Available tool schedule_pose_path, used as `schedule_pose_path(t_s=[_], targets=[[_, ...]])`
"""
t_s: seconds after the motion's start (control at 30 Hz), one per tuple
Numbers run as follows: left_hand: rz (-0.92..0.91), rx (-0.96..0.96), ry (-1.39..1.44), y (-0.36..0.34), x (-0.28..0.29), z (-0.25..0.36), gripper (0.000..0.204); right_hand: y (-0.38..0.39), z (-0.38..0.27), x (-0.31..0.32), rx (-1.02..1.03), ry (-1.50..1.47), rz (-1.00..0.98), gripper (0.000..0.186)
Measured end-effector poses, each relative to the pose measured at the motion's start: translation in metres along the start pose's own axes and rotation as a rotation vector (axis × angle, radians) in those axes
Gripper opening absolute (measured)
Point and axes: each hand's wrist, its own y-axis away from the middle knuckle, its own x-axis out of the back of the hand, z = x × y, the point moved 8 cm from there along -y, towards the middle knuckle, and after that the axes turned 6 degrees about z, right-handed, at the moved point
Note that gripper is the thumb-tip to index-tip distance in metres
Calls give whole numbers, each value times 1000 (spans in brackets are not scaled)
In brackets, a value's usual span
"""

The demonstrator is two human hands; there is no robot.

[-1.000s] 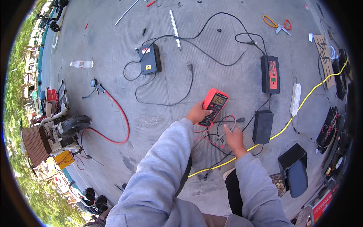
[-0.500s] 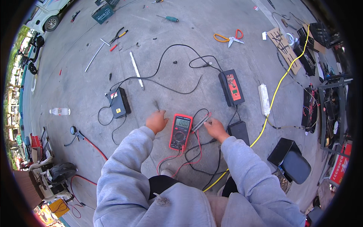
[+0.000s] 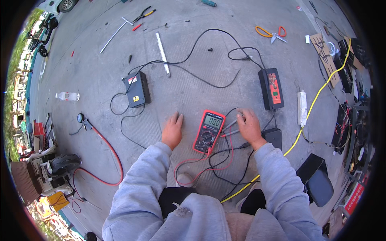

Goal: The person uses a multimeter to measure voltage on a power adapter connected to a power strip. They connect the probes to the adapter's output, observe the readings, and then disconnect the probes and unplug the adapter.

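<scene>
A red-framed multimeter (image 3: 209, 131) lies face up on the concrete floor between my hands, its screen lit. Left of it, my left hand (image 3: 173, 130) rests low over the floor, fingers loosely stretched with no object visible in them. My right hand (image 3: 250, 127) is closed around the multimeter's test probes (image 3: 230, 133), which point toward the meter's right side. Their red and black test leads (image 3: 189, 160) loop over the floor below the meter. Right of that hand sits a black power adapter (image 3: 274, 138), with a black charger (image 3: 272, 89) with an orange label beyond it.
Another black charger (image 3: 137, 90) lies ahead on the left, its cable arching across the floor. Orange-handled scissors (image 3: 274, 35), pliers (image 3: 143, 14) and a white strip (image 3: 163, 54) lie farther off. A yellow cable (image 3: 317, 98) runs along the right; a gauge with red hose (image 3: 105, 140) lies left.
The view has shifted, so the floor items appear farther right. A blurred small thing by my left hand no longer shows, and that hand's fingers now point ahead. My right hand keeps the probes.
</scene>
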Motion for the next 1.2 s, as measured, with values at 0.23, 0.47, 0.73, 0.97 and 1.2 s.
schedule_pose_path(t_s=[0.23, 0.47, 0.73, 0.97, 1.2], targets=[[-393, 201, 157, 218, 14, -42, 35, -74, -34, -71, 281, 195, -172, 54], [307, 427, 46, 136, 79, -110, 43, -77, -18, -97, 301, 214, -220, 57], [475, 787, 57, -44, 112, -165, 105, -54, -7, -84, 204, 371, -232, 16], [481, 750, 75, -45, 102, -164, 108, -44, 2, -82, 190, 357, -237, 13], [374, 507, 119, 44, 86, -126, 108, -48, -47, -23, 238, 272, -20, 15]])
